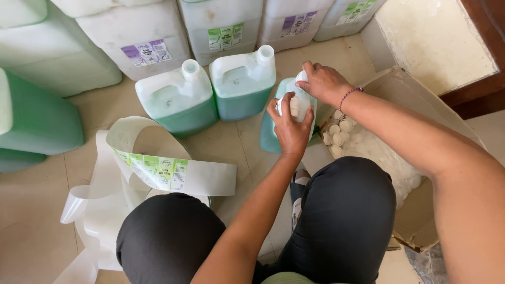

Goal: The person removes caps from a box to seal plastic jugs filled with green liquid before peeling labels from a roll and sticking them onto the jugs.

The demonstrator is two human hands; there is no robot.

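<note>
Both my hands are on the green jug's top.
Left hand [291, 126] fingers wrap the jug [271, 131] handle to steady it; right hand [323, 81] fingers pinch the white cap [301, 77].

jug [269, 138]: translucent plastic jerrycan filled with green liquid, moulded white handle on top. stands on the tiled floor just in front of the knees, tilted slightly toward the person, beside a cardboard box of caps. mostly hidden by both hands; lower left body and part of the upper shoulder visible. no label seen on the visible face.

cap [301, 76]: white, round, sits at the jug's neck at the far end of the top. whether seated fully or loose cannot be told; partly covered by fingers.
</note>
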